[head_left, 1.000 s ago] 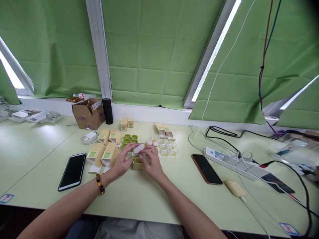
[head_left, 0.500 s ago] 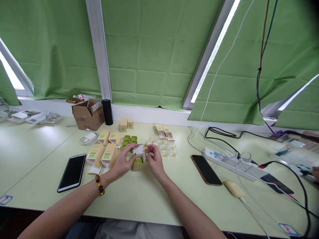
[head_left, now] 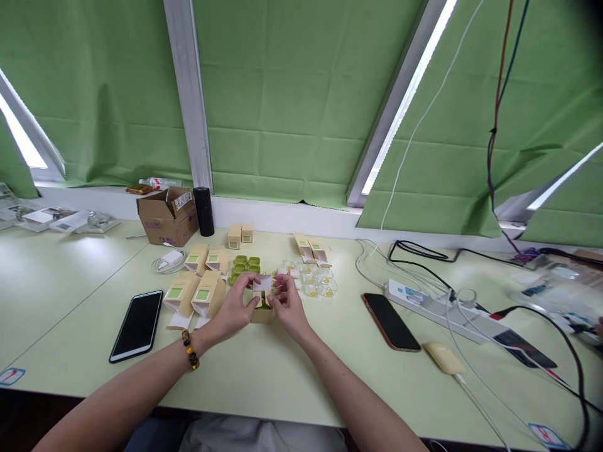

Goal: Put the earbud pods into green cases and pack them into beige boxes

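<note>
A small kraft cardboard box (head_left: 261,316) stands on the table in front of me, its white-lined lid raised at the back. Something green shows through the gap between its side flaps. My left hand (head_left: 234,309) grips the box from the left, thumb on a side flap. From the other side my right hand (head_left: 291,307) pinches the right flap, fingers closed. Just behind the box are small green containers (head_left: 241,268), partly covered by my left hand. Clear plastic cups (head_left: 316,280) with yellow spots lie beyond my right hand.
Several open kraft boxes (head_left: 208,295) stand left, near a tablet-like phone (head_left: 136,326). Two closed boxes (head_left: 234,237) and flattened cartons (head_left: 311,250) sit further back. Right are a phone (head_left: 391,321), a power strip (head_left: 433,307) and loose cables. A brown carton (head_left: 169,220) stands back left.
The side flaps of the box have folded inward over the green content. My right thumb and fingers have moved slightly left and down onto the flap.
</note>
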